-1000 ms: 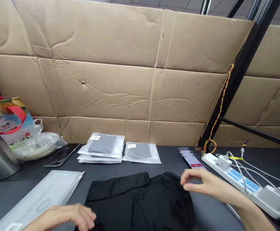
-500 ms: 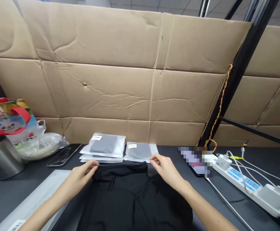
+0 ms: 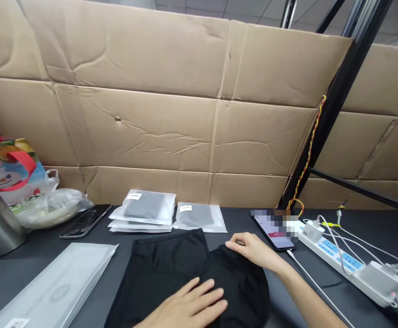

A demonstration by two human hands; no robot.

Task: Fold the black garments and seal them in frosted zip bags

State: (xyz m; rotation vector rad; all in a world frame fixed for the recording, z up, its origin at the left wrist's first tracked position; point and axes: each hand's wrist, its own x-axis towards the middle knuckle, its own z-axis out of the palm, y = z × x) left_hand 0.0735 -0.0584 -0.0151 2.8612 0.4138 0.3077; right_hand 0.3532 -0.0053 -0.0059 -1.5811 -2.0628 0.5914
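Observation:
A black cloth garment [image 3: 166,257] lies spread on the dark table in front of me; its lower part runs out of view, so its exact kind is unclear. My left hand [image 3: 188,305] rests flat on the middle of the fabric, fingers spread. At the garment's upper right edge, my right hand [image 3: 250,249] has its fingers curled in and pinched on the cloth. Just beyond the garment are a stack of frosted zip bags [image 3: 147,207] holding dark folded items and a single frosted bag [image 3: 201,217], both with white barcode labels.
Long frosted bags [image 3: 58,282] lie in a pile at left. Behind them are a dark phone [image 3: 84,223], a steel cup [image 3: 1,228] and a plastic bag [image 3: 52,207]. At right are a charging phone [image 3: 274,230] and a power strip [image 3: 335,255]. Cardboard [image 3: 158,109] walls the back.
My left hand has let go of the upper left edge and moved down flat onto the cloth. My right hand has shifted slightly right and down. The garment now lies flatter.

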